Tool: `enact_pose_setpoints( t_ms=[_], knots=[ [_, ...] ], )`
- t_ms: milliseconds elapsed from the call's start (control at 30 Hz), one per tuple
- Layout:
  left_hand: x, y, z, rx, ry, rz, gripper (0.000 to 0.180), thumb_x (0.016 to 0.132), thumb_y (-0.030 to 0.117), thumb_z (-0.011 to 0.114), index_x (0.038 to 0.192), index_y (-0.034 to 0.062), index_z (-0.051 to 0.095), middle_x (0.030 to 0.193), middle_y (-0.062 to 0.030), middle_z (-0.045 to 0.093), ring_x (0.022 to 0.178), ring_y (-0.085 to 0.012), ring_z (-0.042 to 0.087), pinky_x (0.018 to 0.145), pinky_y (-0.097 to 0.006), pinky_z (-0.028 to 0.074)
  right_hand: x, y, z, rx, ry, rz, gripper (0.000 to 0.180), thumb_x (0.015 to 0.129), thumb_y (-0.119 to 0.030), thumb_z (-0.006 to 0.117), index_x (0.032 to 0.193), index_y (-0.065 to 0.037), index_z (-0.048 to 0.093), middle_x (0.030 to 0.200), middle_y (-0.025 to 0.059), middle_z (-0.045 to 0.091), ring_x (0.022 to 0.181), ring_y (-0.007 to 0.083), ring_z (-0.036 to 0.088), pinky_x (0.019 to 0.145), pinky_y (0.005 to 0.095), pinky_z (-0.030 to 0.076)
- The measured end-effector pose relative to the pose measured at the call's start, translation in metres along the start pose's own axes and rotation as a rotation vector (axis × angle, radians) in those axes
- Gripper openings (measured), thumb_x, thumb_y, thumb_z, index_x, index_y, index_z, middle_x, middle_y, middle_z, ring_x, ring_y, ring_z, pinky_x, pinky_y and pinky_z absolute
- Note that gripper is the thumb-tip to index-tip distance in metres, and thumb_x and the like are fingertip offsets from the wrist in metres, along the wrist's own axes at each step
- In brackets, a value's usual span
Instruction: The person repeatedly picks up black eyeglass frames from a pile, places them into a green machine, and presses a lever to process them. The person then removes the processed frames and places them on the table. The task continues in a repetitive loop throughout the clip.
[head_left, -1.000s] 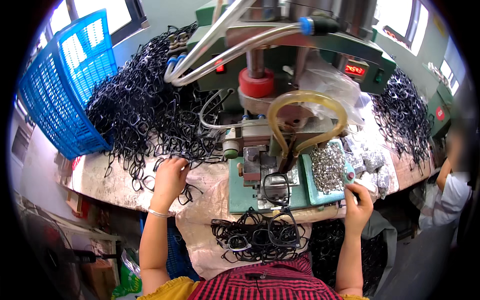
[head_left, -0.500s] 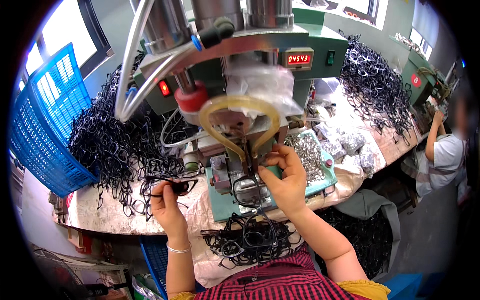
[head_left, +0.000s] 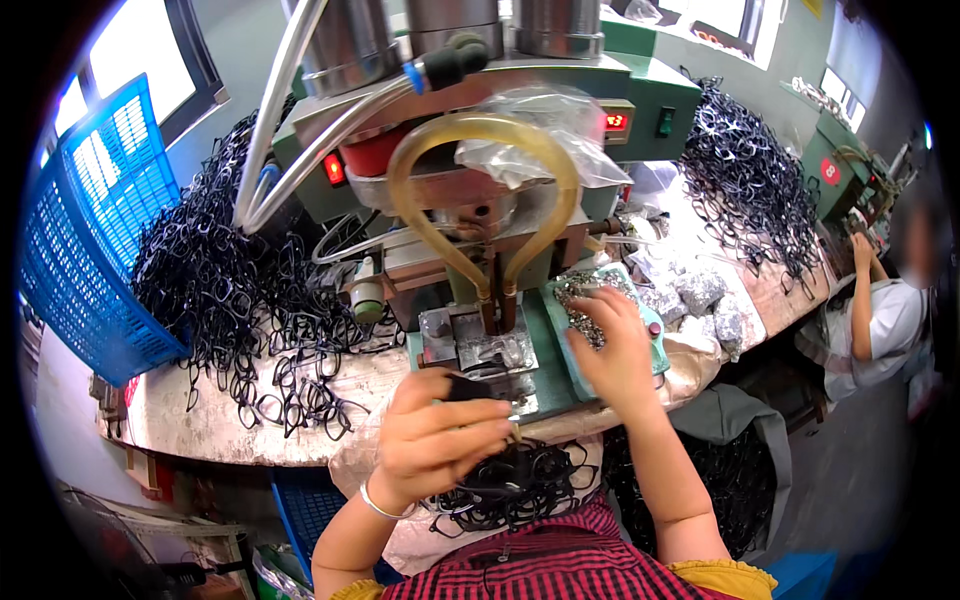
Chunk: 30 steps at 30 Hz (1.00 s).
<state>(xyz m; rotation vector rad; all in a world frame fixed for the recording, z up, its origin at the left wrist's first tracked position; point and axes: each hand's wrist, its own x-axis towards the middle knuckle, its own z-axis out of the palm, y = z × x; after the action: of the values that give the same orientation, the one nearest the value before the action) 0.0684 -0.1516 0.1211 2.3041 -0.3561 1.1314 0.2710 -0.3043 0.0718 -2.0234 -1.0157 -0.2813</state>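
Note:
My left hand (head_left: 440, 438) is curled, blurred by motion, in front of the press's metal fixture (head_left: 495, 350). A black eyeglass frame (head_left: 490, 366) shows dark and smeared at its fingertips, partly hidden by the hand. My right hand (head_left: 617, 352) reaches over a pale green tray (head_left: 655, 352) of small silvery metal parts (head_left: 580, 292). Its thumb and fingers are apart, with the fingertips at the parts. Above the fixture, a yellowish tube loop (head_left: 567, 185) runs down to two copper-coloured tips. Black eyeglass frames (head_left: 515, 500) lie heaped at my lap.
Large heaps of black frames lie at the left (head_left: 215, 270) and right (head_left: 745, 160). A blue plastic basket (head_left: 100, 220) leans at the far left. Bagged metal parts (head_left: 700, 287) sit beyond the tray. Another person (head_left: 880, 320) works at the far right.
My left hand has come right, from beside the left heap to the fixture. My right hand has left the copper-coloured tips for the parts tray. The frame at the tips is gone from there.

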Motion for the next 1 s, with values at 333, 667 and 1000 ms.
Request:
enact_pose_setpoints(
  t_ms=[333, 667, 1000],
  knots=[
    [-0.009, -0.013, 0.019, 0.042, -0.029, 0.051, 0.025, 0.073, 0.016, 0.078, 0.097, 0.0133, 0.075, 0.103, 0.0006, 0.071, 0.082, -0.0224, 0.056, 0.088, -0.042, 0.049, -0.005, 0.049, 0.02, -0.193, -0.094, -0.357, 0.013, 0.075, -0.007, 0.068, 0.088, -0.005, 0.065, 0.119, 0.0193, 0.061, 0.123, 0.0393, 0.053, 0.101, 0.0487, 0.044],
    [-0.111, 0.036, -0.078, 1.025, 0.624, -0.442, 0.017, 0.089, -0.001, 0.06, 0.104, 0.0054, 0.063, 0.097, -0.0051, 0.065, 0.089, -0.0193, 0.059, 0.084, -0.03, 0.046, -0.031, 0.071, -0.001, 0.721, 0.393, 0.461, 0.021, 0.099, -0.008, 0.056, 0.112, 0.004, 0.068, 0.105, 0.0063, 0.069, 0.099, 0.0124, 0.062, 0.088, 0.0271, 0.049],
    [-0.113, -0.058, -0.145, 0.918, -0.168, -0.638, 0.019, 0.068, -0.001, 0.07, 0.083, 0.0094, 0.071, 0.11, -0.0122, 0.065, 0.108, -0.0351, 0.056, 0.093, -0.044, 0.046, 0.005, 0.035, 0.038, 0.736, 0.177, 0.274, 0.013, 0.09, -0.001, 0.067, 0.102, 0.001, 0.07, 0.092, 0.0001, 0.068, 0.085, 0.0079, 0.06, 0.079, 0.0217, 0.046]
  ],
)
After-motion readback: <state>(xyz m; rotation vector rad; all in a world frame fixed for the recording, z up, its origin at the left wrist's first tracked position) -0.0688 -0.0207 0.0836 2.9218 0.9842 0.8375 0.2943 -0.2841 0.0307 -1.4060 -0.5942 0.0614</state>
